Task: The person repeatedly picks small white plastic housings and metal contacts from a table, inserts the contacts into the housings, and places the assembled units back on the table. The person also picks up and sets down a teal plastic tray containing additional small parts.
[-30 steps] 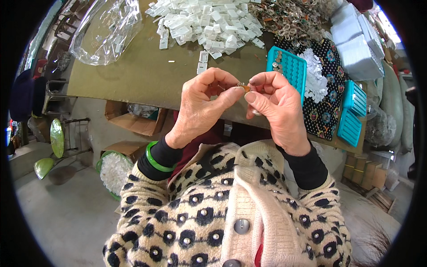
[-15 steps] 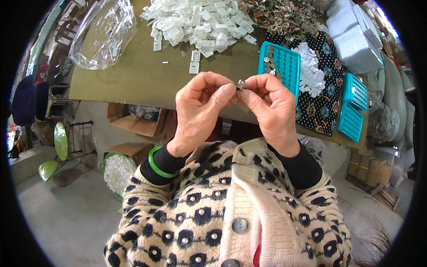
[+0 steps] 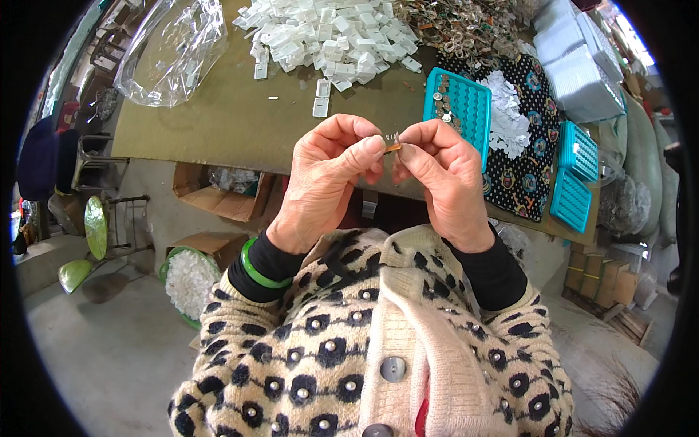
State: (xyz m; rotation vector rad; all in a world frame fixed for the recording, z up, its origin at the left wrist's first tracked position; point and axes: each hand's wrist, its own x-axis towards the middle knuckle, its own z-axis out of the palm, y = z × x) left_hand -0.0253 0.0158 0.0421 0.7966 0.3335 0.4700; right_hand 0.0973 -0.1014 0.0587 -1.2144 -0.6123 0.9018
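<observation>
Amber-coloured part (image 3: 393, 148) is pinched thumb-to-finger by both left hand (image 3: 325, 172) and right hand (image 3: 451, 175), presumably for fine control, with teal tray (image 3: 473, 111) near, probably for easy reach.

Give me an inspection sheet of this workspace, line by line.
Surface: olive tabletop, dark patterned cloth at right.
Item in hand: small orange-brown part, details too small to tell.
Clutter: heap of white plastic pieces, clear plastic bag, teal tray partly filled with small pieces.
Hands: left hand pinches the part; right hand at its right end, grip unclear.
Cables: nothing seen.
Surroundings: open cardboard box beyond the table's near edge, brown cardboard at lower right.
</observation>
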